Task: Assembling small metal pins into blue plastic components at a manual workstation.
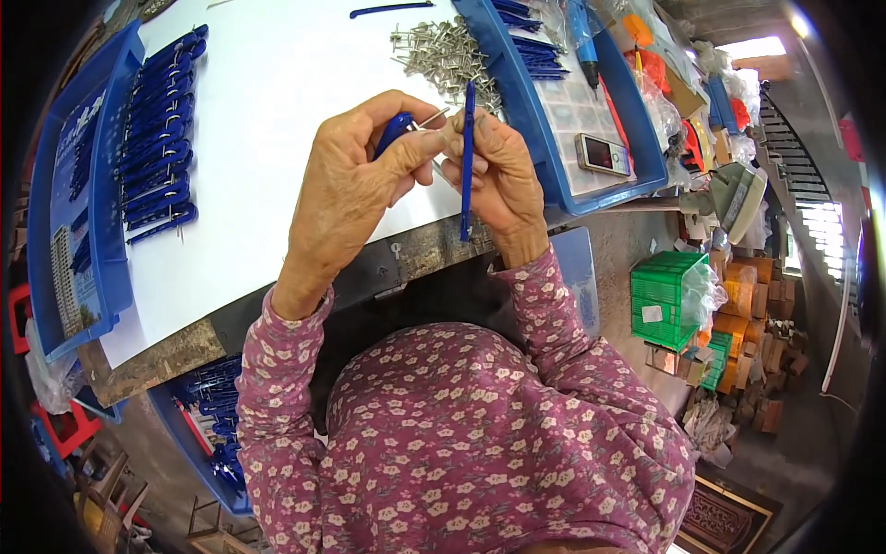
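Note:
Over the near edge of the white-topped table, both my hands are closed and meet at the fingertips. My left hand grips a rounded dark blue piece, with a thin metal shaft beside it pointing toward my right fingers. My right hand holds a long narrow blue plastic strip upright, its lower end hanging below the fingers. The contact point between the two is partly hidden by the fingertips. Just beyond my right hand lies a pile of silvery metal pins with flat heads.
Blue strips with metal pins lie in a column at left, beside a blue tray. At right another blue tray holds strips, a blue tool and a mobile phone. A single strip lies at the far edge. Green crates stand right.

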`<state>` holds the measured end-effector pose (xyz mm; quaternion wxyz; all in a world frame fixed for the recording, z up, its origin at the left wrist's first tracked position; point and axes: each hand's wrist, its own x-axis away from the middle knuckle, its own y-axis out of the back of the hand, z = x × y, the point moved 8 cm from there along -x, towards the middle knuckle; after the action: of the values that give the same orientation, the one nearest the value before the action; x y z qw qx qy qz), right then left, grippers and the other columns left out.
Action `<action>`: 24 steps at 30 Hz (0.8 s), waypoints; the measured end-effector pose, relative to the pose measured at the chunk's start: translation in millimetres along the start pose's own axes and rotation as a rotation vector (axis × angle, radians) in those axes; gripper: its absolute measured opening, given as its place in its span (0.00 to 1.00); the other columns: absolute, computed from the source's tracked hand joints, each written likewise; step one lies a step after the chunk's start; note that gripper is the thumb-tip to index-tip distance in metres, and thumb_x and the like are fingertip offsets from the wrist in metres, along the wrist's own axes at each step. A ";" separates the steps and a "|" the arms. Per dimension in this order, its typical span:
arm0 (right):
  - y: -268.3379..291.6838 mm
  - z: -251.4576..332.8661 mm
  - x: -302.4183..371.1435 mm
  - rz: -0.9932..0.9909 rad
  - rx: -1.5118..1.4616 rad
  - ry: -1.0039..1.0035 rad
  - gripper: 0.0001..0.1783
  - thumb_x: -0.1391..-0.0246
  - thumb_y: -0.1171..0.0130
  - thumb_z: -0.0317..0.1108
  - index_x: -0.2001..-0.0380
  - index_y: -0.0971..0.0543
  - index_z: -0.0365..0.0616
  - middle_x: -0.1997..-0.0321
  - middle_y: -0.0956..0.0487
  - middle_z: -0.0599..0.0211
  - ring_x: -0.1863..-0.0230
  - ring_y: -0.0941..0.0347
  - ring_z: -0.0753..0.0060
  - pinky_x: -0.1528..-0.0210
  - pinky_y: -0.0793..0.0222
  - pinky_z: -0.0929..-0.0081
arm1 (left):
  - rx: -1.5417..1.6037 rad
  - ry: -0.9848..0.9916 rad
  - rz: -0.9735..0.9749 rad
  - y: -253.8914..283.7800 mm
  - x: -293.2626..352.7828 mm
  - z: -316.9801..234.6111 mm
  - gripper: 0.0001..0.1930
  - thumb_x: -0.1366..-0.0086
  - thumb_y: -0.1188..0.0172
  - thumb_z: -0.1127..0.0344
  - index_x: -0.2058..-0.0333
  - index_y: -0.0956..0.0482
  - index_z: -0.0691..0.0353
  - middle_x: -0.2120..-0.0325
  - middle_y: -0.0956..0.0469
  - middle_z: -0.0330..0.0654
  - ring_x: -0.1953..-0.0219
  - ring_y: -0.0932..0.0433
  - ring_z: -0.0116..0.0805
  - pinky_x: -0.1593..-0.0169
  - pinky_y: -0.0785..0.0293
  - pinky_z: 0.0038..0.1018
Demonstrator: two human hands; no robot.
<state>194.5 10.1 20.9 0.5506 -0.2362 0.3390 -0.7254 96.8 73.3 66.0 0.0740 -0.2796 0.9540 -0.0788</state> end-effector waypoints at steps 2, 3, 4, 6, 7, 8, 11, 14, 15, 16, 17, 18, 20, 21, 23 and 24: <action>1.1 -0.7 1.2 -0.009 -0.014 -0.005 0.12 0.46 0.49 0.33 0.66 0.32 0.33 0.73 0.32 0.67 0.81 0.45 0.89 0.82 0.48 0.93 | 0.003 -0.010 -0.002 -0.7 0.5 4.1 0.12 0.39 0.48 0.65 0.61 0.28 0.67 0.83 0.30 0.36 0.86 0.44 0.14 0.84 0.52 0.11; 2.4 -0.9 2.0 -0.027 0.002 -0.006 0.12 0.46 0.49 0.33 0.66 0.31 0.32 0.73 0.32 0.67 0.81 0.45 0.89 0.82 0.48 0.93 | 0.004 -0.009 -0.001 -2.3 1.9 3.5 0.12 0.39 0.48 0.65 0.61 0.28 0.67 0.83 0.30 0.36 0.86 0.44 0.14 0.84 0.52 0.11; 3.7 -1.1 2.7 -0.044 0.017 -0.008 0.12 0.46 0.49 0.32 0.66 0.31 0.32 0.73 0.32 0.68 0.81 0.45 0.89 0.82 0.48 0.93 | 0.028 0.005 0.016 -6.6 4.1 3.2 0.12 0.39 0.49 0.65 0.60 0.30 0.67 0.83 0.30 0.36 0.86 0.45 0.14 0.84 0.52 0.11; 6.7 -1.9 1.9 -0.056 0.026 -0.009 0.12 0.46 0.49 0.32 0.65 0.31 0.32 0.74 0.32 0.68 0.81 0.45 0.89 0.83 0.48 0.93 | 0.055 0.024 0.034 -10.9 6.3 4.5 0.13 0.38 0.50 0.65 0.58 0.31 0.66 0.84 0.30 0.35 0.86 0.45 0.14 0.84 0.52 0.11; 8.2 -2.5 1.8 -0.065 0.035 -0.010 0.12 0.46 0.49 0.31 0.64 0.30 0.31 0.74 0.32 0.69 0.81 0.45 0.89 0.83 0.48 0.92 | 0.079 0.048 0.034 -11.8 7.1 7.0 0.13 0.38 0.51 0.65 0.58 0.32 0.65 0.83 0.30 0.36 0.87 0.45 0.14 0.85 0.52 0.11; 8.1 -2.9 2.0 -0.066 0.034 -0.010 0.12 0.46 0.49 0.31 0.64 0.30 0.31 0.74 0.32 0.69 0.81 0.45 0.89 0.83 0.48 0.92 | 0.101 0.070 0.033 -12.4 7.8 9.3 0.13 0.37 0.52 0.64 0.57 0.33 0.65 0.83 0.29 0.37 0.87 0.45 0.14 0.85 0.52 0.11; 5.7 -2.9 2.7 -0.049 0.029 0.003 0.12 0.47 0.49 0.30 0.63 0.29 0.31 0.75 0.31 0.70 0.81 0.45 0.89 0.83 0.48 0.93 | 0.091 0.099 0.047 -12.6 6.4 17.4 0.12 0.37 0.52 0.64 0.58 0.33 0.65 0.82 0.27 0.40 0.88 0.44 0.14 0.86 0.51 0.11; 10.5 -3.6 3.8 -0.098 0.082 0.004 0.13 0.47 0.48 0.30 0.62 0.29 0.31 0.75 0.30 0.70 0.81 0.44 0.89 0.83 0.49 0.93 | 0.114 0.100 0.041 -11.7 6.4 19.6 0.12 0.38 0.52 0.64 0.59 0.33 0.66 0.81 0.26 0.43 0.89 0.44 0.14 0.86 0.51 0.11; 12.2 -4.2 3.2 -0.095 0.087 -0.003 0.13 0.47 0.48 0.30 0.62 0.28 0.31 0.75 0.29 0.70 0.81 0.44 0.89 0.83 0.49 0.94 | 0.114 0.102 0.042 -11.5 6.3 20.6 0.12 0.38 0.52 0.64 0.59 0.33 0.66 0.81 0.26 0.43 0.89 0.44 0.14 0.86 0.51 0.11; 13.1 -4.8 3.0 -0.092 0.093 -0.010 0.13 0.48 0.47 0.30 0.62 0.28 0.31 0.75 0.28 0.70 0.82 0.44 0.90 0.83 0.49 0.94 | 0.146 0.112 0.045 -11.5 6.4 22.3 0.12 0.38 0.52 0.65 0.59 0.33 0.66 0.81 0.26 0.43 0.89 0.44 0.14 0.86 0.51 0.11; 13.2 -5.2 3.0 -0.093 0.092 -0.011 0.13 0.48 0.47 0.30 0.62 0.28 0.31 0.75 0.28 0.70 0.82 0.44 0.90 0.83 0.49 0.94 | 0.177 0.123 0.047 -11.1 6.5 24.5 0.12 0.38 0.52 0.65 0.59 0.33 0.66 0.81 0.26 0.43 0.89 0.44 0.14 0.86 0.50 0.11; 13.7 -5.5 3.2 -0.106 0.111 -0.012 0.13 0.48 0.47 0.30 0.62 0.28 0.32 0.75 0.28 0.70 0.82 0.43 0.90 0.84 0.49 0.94 | 0.177 0.124 0.046 -10.3 6.4 26.1 0.12 0.38 0.52 0.65 0.59 0.33 0.66 0.81 0.26 0.43 0.89 0.44 0.14 0.86 0.50 0.11; 13.3 -6.2 3.6 -0.120 0.129 -0.014 0.13 0.48 0.47 0.30 0.62 0.28 0.32 0.76 0.28 0.71 0.82 0.42 0.90 0.84 0.48 0.94 | 0.173 0.138 0.056 -9.7 6.0 29.8 0.12 0.38 0.52 0.65 0.59 0.33 0.67 0.81 0.26 0.44 0.89 0.44 0.15 0.86 0.50 0.11; 13.2 -6.5 3.9 -0.131 0.148 -0.012 0.12 0.48 0.47 0.30 0.62 0.28 0.32 0.77 0.28 0.71 0.83 0.42 0.90 0.84 0.48 0.94 | 0.173 0.138 0.056 -9.1 5.9 30.8 0.12 0.38 0.52 0.65 0.59 0.33 0.67 0.81 0.26 0.44 0.89 0.44 0.15 0.86 0.50 0.11; 13.4 -7.0 3.9 -0.142 0.166 -0.011 0.12 0.48 0.47 0.30 0.62 0.27 0.32 0.77 0.28 0.71 0.83 0.41 0.90 0.84 0.47 0.94 | 0.197 0.139 0.060 -8.4 6.1 32.1 0.13 0.38 0.52 0.65 0.59 0.33 0.68 0.81 0.25 0.44 0.89 0.44 0.15 0.86 0.50 0.12; 13.2 -7.4 3.9 -0.142 0.165 -0.013 0.12 0.48 0.47 0.30 0.63 0.27 0.32 0.77 0.28 0.71 0.84 0.41 0.90 0.84 0.47 0.94 | 0.197 0.140 0.058 -7.8 6.2 33.1 0.13 0.38 0.52 0.65 0.59 0.33 0.68 0.81 0.25 0.44 0.89 0.44 0.15 0.86 0.50 0.12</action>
<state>196.5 5.9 6.0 0.5176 -0.2180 0.2570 -0.7865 101.8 59.9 34.5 0.0367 -0.2369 0.9522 -0.1892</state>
